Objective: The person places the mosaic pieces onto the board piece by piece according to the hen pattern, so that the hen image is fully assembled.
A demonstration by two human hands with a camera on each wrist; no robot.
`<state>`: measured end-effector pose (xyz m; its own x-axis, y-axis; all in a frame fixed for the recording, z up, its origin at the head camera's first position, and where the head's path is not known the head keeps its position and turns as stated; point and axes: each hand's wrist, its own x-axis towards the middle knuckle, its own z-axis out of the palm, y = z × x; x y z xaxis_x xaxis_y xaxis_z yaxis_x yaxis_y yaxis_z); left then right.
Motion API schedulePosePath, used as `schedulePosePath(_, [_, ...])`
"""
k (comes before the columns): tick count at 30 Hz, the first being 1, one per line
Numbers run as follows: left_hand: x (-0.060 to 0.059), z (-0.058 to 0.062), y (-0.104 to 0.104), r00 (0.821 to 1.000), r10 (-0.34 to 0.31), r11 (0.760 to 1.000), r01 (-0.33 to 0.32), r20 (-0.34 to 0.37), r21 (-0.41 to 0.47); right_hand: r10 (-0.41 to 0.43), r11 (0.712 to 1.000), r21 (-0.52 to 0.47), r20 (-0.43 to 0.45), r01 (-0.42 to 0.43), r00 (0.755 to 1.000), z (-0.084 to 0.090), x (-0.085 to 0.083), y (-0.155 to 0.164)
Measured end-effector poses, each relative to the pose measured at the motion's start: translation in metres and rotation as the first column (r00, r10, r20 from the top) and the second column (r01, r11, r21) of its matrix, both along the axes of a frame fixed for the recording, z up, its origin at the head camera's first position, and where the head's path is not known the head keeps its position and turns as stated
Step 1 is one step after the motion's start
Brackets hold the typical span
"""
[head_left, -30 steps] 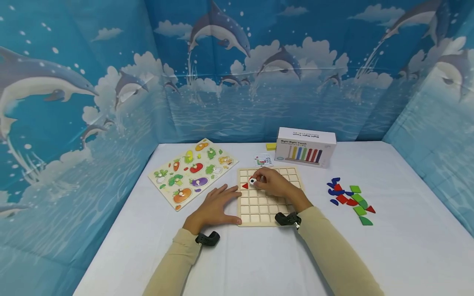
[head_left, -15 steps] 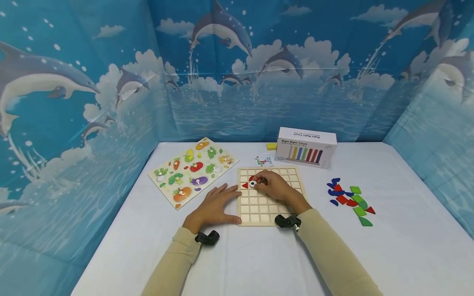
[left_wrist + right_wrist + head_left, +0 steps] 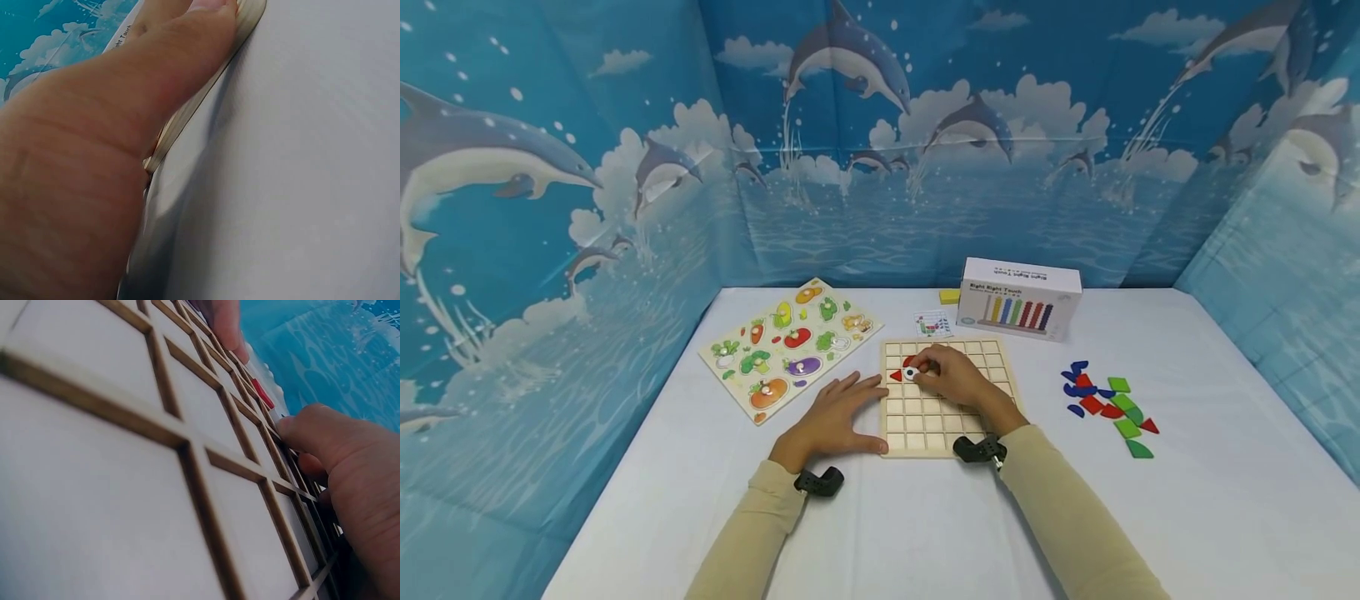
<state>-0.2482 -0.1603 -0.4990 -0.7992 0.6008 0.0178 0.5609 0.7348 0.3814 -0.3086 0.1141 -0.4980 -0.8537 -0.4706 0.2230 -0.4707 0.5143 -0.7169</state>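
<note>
A wooden grid board (image 3: 934, 442) lies on the white table. My left hand (image 3: 835, 417) rests at its left edge, fingers spread and touching the rim; its thumb (image 3: 181, 69) presses near the board's corner. Over the upper left squares my right hand (image 3: 952, 375) has curled fingers, with thumb and forefinger at a white piece with a black dot (image 3: 910, 374). The right thumb (image 3: 312, 428) is down close to the grid in the right wrist view. Beside the white piece sits a red triangle (image 3: 896, 376), and a red piece (image 3: 907, 362) shows just above it.
Several blue, red and green flat pieces (image 3: 1092, 405) lie right of the board. A vegetable puzzle board (image 3: 793, 350) is at the left. Behind the grid are a small picture card (image 3: 933, 323), a yellow block (image 3: 950, 297) and a white box (image 3: 1018, 298).
My right hand has moved slightly down and toward me, bringing the white piece into line beside the red triangle. More of the red piece above now shows. The left hand stays put.
</note>
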Motion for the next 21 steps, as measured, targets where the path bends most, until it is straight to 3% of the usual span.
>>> schedulePosePath(21, [0.0022,0.0022,0.0001,1.000,-0.018,1.000,0.019,-0.015,0.023,-0.027,0.999,0.019,0.021,0.027,0.999,-0.0004,0.0015,0.0000])
